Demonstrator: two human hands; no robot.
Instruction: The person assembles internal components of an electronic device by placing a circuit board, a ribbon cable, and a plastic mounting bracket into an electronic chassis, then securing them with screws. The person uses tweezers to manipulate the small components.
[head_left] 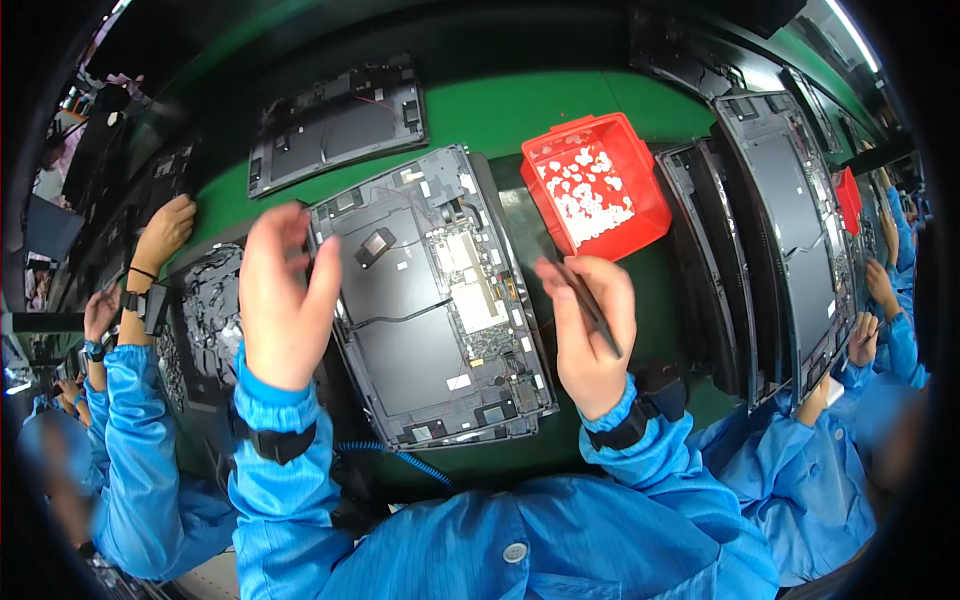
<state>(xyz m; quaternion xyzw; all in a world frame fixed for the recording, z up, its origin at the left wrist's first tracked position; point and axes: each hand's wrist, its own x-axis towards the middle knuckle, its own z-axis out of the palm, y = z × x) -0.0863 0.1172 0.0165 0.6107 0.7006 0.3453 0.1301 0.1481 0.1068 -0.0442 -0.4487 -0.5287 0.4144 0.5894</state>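
An opened laptop base (390, 365) lies in front of me, tilted slightly, with its battery, circuit board and cables exposed. On the battery rests a small dark block-shaped part (375, 247) with a lighter face. My left hand (288, 300) is over the base's left edge, thumb and fingers apart and slightly blurred, with nothing visible in it. Beyond the base's right edge, my right hand (595, 325) is closed around dark tweezers (592, 305). The tweezers slant across the palm, and their tips are hard to make out.
Behind my right hand stands a red bin (648, 205) holding many small white pieces. Several laptop bases (785, 200) lean upright at right. Another laptop base (345, 135) lies at the back on the green bench (480, 115). Co-workers' arms (140, 390) are on both sides.
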